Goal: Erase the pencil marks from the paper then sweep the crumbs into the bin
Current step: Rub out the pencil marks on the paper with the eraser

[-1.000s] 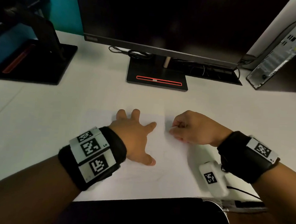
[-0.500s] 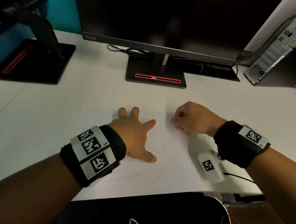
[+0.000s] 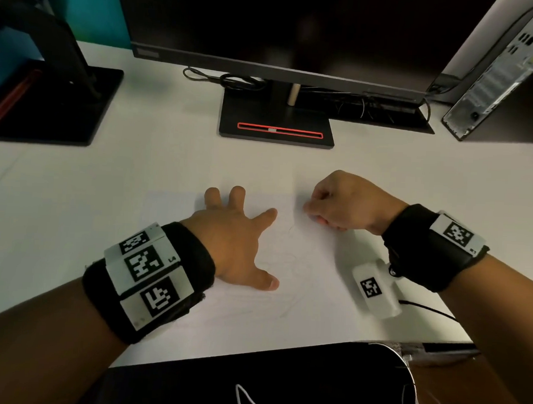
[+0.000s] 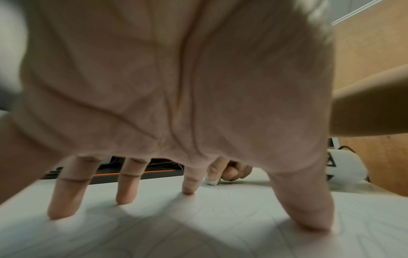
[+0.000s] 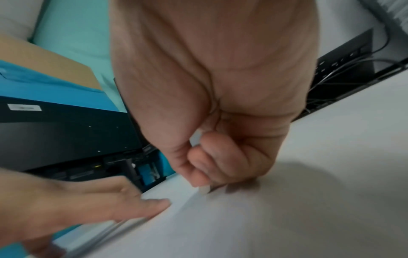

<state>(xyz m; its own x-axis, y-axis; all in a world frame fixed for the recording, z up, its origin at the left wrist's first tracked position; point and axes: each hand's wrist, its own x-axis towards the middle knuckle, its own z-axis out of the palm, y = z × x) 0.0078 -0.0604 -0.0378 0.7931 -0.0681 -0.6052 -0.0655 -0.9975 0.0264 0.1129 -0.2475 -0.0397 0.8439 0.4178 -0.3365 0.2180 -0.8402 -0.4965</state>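
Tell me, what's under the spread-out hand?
The paper lies under the left hand, whose fingertips press it flat. Faint pencil marks show beside it; any under the palm are covered.

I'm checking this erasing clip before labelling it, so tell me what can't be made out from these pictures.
- Eraser: only a pale tip shows in both wrist views; the right hand curls round the rest, and hides it wholly in the head view.
- Pencil marks: faint in the head view, shapes unreadable; the left hand covers part of the paper.
- Crumbs: too small to see in any view.
- Bin: cannot be told in any view.
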